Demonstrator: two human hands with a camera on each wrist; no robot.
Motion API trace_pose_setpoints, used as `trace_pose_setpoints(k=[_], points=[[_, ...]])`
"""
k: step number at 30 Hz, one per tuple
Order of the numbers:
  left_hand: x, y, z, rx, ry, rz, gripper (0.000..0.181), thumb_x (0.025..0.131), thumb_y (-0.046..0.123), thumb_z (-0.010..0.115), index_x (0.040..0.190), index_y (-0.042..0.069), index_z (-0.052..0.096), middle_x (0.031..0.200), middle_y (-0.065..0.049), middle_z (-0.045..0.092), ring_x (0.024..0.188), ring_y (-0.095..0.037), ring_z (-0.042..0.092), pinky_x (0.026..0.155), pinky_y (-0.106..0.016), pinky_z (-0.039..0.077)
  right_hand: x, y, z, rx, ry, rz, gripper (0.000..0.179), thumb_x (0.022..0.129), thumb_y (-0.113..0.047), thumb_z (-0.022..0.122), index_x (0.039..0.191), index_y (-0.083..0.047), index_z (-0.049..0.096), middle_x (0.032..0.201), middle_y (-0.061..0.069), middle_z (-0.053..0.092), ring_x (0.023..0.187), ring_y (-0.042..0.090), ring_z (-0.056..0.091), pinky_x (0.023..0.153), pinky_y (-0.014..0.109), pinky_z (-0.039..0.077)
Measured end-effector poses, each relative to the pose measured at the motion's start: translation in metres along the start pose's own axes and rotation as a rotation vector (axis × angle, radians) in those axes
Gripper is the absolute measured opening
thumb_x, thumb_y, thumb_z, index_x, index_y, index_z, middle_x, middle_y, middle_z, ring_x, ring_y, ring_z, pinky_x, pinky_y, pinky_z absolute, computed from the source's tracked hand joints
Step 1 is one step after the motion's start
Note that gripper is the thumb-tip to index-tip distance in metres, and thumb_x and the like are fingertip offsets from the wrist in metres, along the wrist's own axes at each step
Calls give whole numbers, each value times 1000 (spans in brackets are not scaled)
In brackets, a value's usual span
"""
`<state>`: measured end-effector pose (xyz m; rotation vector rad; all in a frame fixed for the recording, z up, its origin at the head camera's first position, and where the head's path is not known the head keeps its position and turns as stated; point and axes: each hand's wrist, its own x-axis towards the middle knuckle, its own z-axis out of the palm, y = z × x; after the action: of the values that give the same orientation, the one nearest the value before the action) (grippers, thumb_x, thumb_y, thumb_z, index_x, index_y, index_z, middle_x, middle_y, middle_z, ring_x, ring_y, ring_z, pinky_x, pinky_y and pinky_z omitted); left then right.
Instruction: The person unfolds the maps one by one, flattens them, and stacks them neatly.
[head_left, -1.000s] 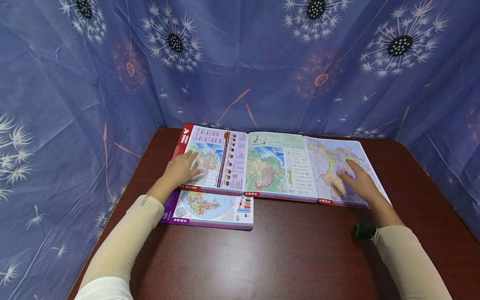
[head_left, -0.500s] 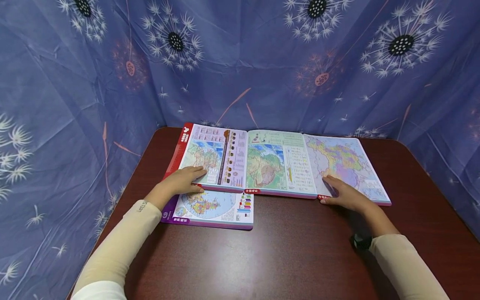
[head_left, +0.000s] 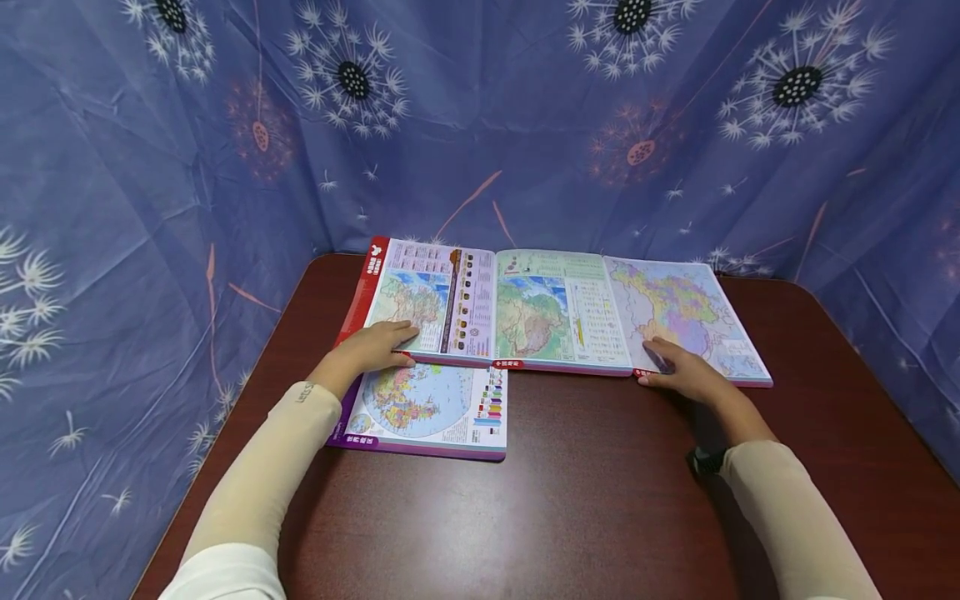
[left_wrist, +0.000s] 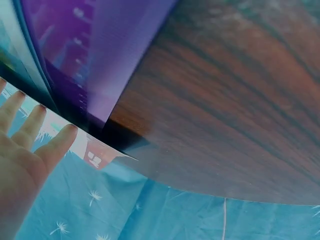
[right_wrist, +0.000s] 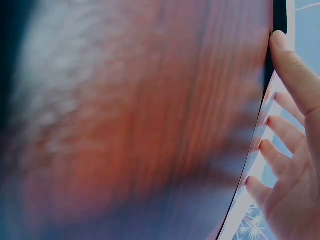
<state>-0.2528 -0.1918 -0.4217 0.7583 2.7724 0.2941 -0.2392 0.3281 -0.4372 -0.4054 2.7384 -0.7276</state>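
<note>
A red-edged fold-out map (head_left: 532,321) lies spread in three panels across the back of the table. My left hand (head_left: 371,348) rests flat on the near part of its left panel, thumb along the near edge; the left wrist view shows that hand (left_wrist: 25,160) with its fingers extended. On the right panel, the fingers of my right hand (head_left: 686,371) lie over the near edge, with the thumb against the front. Those fingers look fairly straight in the right wrist view. A purple-edged world map (head_left: 427,408) sits nearer me, partly covered by the left panel.
The dark reddish wooden table (head_left: 570,500) ends at a blue dandelion-print curtain (head_left: 525,150), which hangs behind and along the left side. A dark band (head_left: 705,460) is on my right wrist below the sleeve.
Both hands have come to the near edge of the red-edged map, and it has slid away from me toward the curtain. More of the purple-edged map shows; it has stayed in place.
</note>
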Motion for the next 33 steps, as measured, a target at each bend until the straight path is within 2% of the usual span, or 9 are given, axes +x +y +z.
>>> trace_pose_setpoints(k=[10, 15, 21, 25, 28, 33], points=[[4, 2, -3, -16, -16, -32, 64, 86, 34, 60, 137, 5, 36, 140, -18, 31, 128, -35, 26, 103, -48, 21, 5, -1, -3, 1, -10, 27, 84, 78, -41, 67, 138, 2, 28, 141, 30, 15, 125, 49, 16, 97, 62, 15], [5, 3, -3, -26, -16, -62, 64, 85, 34, 60, 138, 7, 35, 141, -17, 30, 128, -35, 25, 103, -48, 20, 7, 0, -3, 8, -15, 42, 85, 78, -43, 67, 138, 2, 28, 142, 29, 14, 127, 47, 12, 98, 61, 13], [0, 5, 0, -61, 9, -95, 68, 83, 35, 63, 137, 5, 36, 140, -18, 31, 128, -35, 25, 103, -49, 20, 7, 2, -2, 6, -19, 51, 85, 77, -44, 67, 138, 2, 29, 143, 27, 14, 128, 46, 11, 98, 61, 12], [-12, 3, 3, -50, 50, -149, 72, 80, 39, 65, 136, 3, 37, 140, -19, 31, 128, -36, 26, 102, -50, 22, 6, 1, -1, 10, -22, 53, 85, 77, -44, 67, 138, 1, 28, 143, 27, 15, 128, 46, 12, 98, 61, 13], [-29, 0, 7, -33, 114, -193, 73, 79, 39, 66, 134, 0, 38, 137, -21, 34, 125, -38, 29, 99, -52, 25, 5, 0, 0, 13, -26, 55, 86, 77, -45, 67, 139, 1, 27, 143, 27, 15, 127, 46, 13, 98, 61, 13], [-64, 4, 16, -126, 238, -346, 74, 76, 35, 71, 124, -9, 37, 116, -27, 42, 104, -41, 42, 85, -54, 39, 0, 0, -2, 22, -26, 50, 87, 77, -44, 67, 139, 1, 27, 143, 27, 13, 127, 47, 12, 97, 61, 13]])
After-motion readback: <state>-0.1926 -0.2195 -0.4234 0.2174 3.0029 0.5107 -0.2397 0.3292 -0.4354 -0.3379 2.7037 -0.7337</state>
